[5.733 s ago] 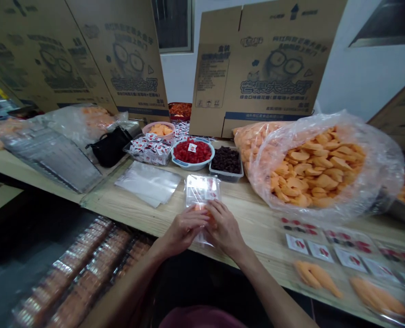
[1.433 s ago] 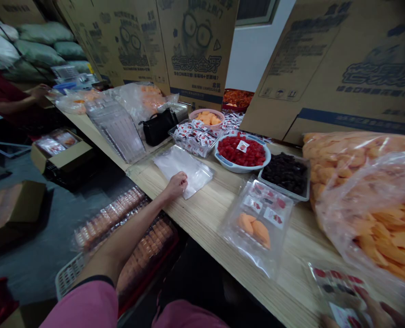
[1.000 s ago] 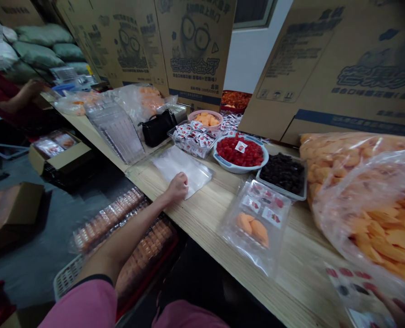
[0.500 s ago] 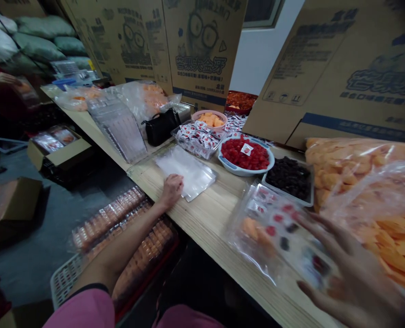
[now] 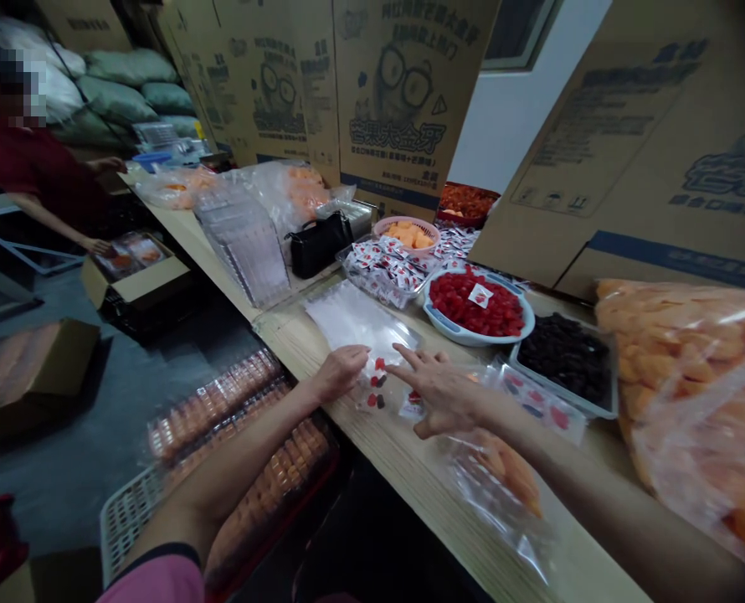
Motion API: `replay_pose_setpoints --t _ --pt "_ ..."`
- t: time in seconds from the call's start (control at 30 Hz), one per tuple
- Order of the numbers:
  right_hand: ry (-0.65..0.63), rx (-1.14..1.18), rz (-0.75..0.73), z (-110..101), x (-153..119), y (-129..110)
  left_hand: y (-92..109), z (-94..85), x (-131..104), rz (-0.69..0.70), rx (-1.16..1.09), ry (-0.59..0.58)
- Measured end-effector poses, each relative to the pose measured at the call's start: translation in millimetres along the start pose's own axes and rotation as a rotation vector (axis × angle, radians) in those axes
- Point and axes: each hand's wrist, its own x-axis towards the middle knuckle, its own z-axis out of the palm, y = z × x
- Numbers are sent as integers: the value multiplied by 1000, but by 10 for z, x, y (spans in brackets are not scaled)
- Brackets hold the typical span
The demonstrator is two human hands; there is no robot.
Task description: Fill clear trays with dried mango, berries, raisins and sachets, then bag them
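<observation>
My left hand (image 5: 342,373) pinches the near edge of a stack of clear plastic bags (image 5: 353,316) on the wooden table (image 5: 385,440). My right hand (image 5: 443,394) lies over a clear snack tray (image 5: 380,390) with red and dark pieces and a small sachet, fingers spread, holding it just right of my left hand. The tray's front end touches the bag stack. A sealed pack with orange mango slices (image 5: 504,476) lies under my right forearm.
Behind stand a bowl of red pieces (image 5: 473,340), a tray of dark raisins (image 5: 567,360), sachets (image 5: 388,266), a pink basket (image 5: 410,233) and a black pouch (image 5: 319,243). A big bag of orange slices (image 5: 692,377) fills the right. Another person (image 5: 39,167) works far left.
My right hand brought the clear snack tray from the right across the sealed pack to the bag stack. My left hand stayed at the bags and now pinches their edge.
</observation>
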Motion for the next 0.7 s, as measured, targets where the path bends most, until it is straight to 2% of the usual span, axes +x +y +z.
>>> replay_pose_setpoints --t 0.17,0.33,0.5,0.6,0.7 --pt "51 24 63 144 143 123 -32 42 -27 122 -147 103" --pt "153 33 165 211 222 127 -77 64 -91 27 -101 198" --pt "167 32 262 212 264 116 -10 50 -142 -43 -97 206" --pt "174 32 297 204 306 108 79 8 -101 -31 -150 216" --pt "178 26 304 189 364 95 127 -37 -37 -14 -296 238"
